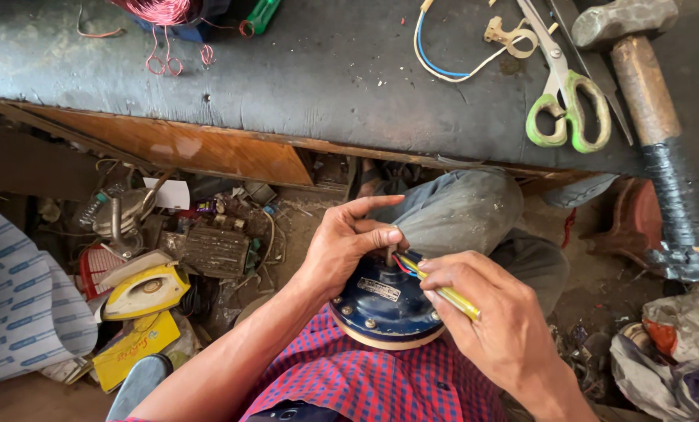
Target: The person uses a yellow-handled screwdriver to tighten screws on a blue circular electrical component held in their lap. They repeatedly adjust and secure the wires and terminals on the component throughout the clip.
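A round blue motor housing (382, 306) with a cream rim and bolts rests on my lap. Coloured wires (403, 264) come out of its top. My left hand (348, 242) pinches these wires between thumb and fingers. A thin yellow tool (449, 293) sits in my right hand (491, 319), its tip pointing into the wires.
The dark workbench (318, 86) ahead carries green-handled scissors (566, 94), a hammer (652, 117), a blue and white wire loop (443, 59) and a coil of pink wire (162, 16). Under the bench lies clutter, including a yellow iron (144, 289).
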